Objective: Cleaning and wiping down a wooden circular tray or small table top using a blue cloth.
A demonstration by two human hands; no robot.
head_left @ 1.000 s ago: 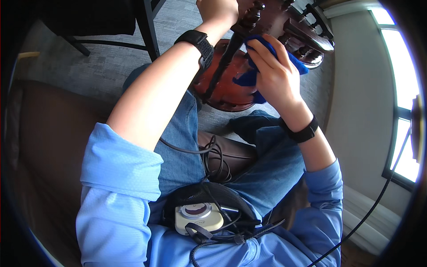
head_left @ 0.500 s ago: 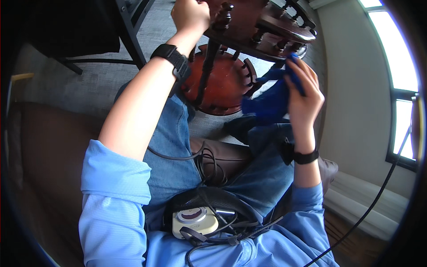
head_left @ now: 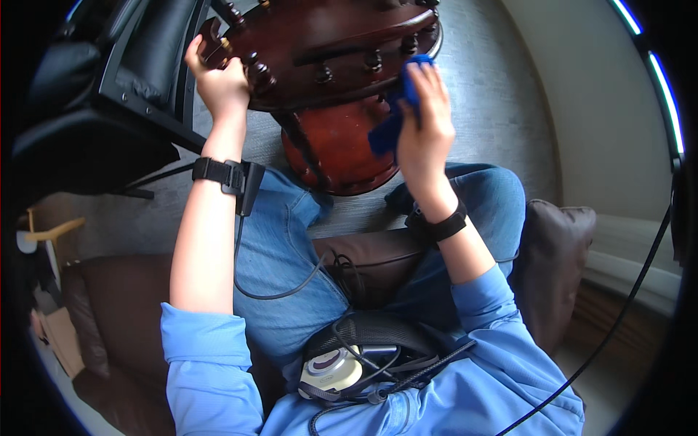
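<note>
A dark, glossy wooden stand (head_left: 313, 62) with small turned spindles and a curved rail is at the top of the view. My left hand (head_left: 224, 86) is closed round the end of the rail (head_left: 211, 45) at the stand's left side. In my right hand (head_left: 429, 134) is a blue cloth (head_left: 387, 135), pressed at the right edge of the upper tier, with part hanging down. Below that tier is a round, reddish-brown lower tier (head_left: 338, 142), partly hidden by the upper one.
A black chair (head_left: 138, 87) with a metal frame stands at the left. I sit on a brown leather sofa (head_left: 131, 305). Cables (head_left: 283, 294) run over my lap beside a black pouch with a cream device (head_left: 331, 372). A pale wall and window (head_left: 665, 102) are at the right.
My view has shifted, and the upper tier has turned and appears lower and further left. My right hand has brought the cloth inward to the tier's edge. My left hand still grips the stand.
</note>
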